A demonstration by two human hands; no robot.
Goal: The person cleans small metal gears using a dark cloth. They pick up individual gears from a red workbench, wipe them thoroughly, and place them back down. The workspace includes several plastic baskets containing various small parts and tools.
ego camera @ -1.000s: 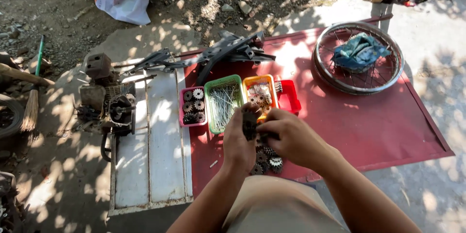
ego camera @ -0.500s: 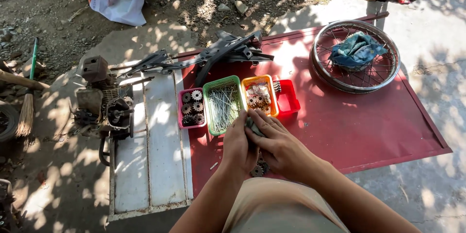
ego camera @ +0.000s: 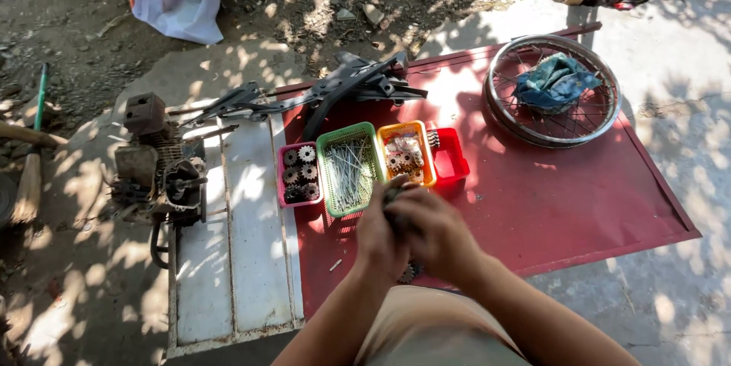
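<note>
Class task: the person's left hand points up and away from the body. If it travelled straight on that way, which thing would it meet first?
Most likely the green basket of thin metal rods just ahead of the left hand, though height above it is unclear.

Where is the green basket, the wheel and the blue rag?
green basket (ego camera: 328,145): head view, on its left rim.
wheel (ego camera: 601,80): head view, on the right side of its metal rim.
blue rag (ego camera: 554,83): head view, on the middle of the cloth.

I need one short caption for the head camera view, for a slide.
Both hands, left hand and right hand, close together on a small dark part above the red sheet, near coloured baskets of gears and spokes.
</note>
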